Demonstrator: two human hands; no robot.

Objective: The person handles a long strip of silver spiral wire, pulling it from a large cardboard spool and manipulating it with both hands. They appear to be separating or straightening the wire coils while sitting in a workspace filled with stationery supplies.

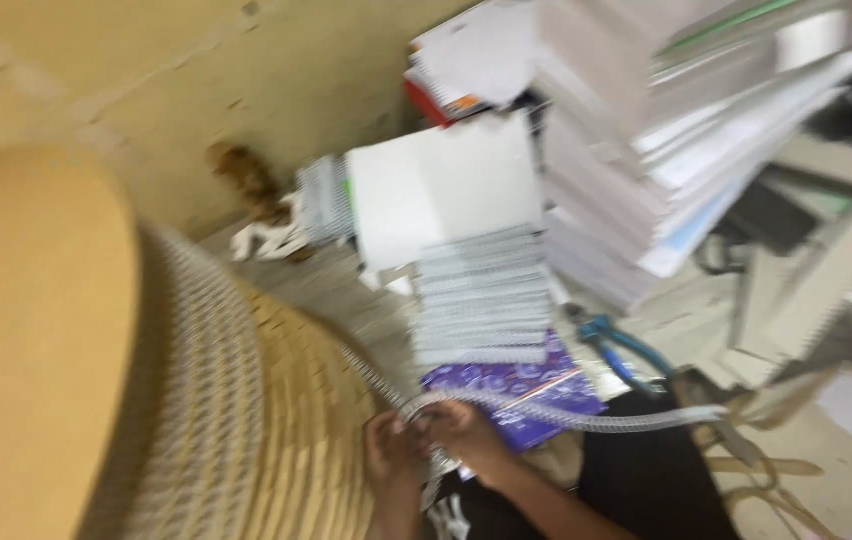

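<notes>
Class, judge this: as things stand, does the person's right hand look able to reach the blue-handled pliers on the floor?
Probably yes: the right hand holds the wire spiral, and the blue-handled pliers lie just beyond it with nothing between, though the hand is occupied.

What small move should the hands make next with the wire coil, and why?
Probably feed the coil a short way further through both hands. The left hand and right hand pinch it close together where it comes off the big spool, and its free end trails right past the purple booklet.
</notes>
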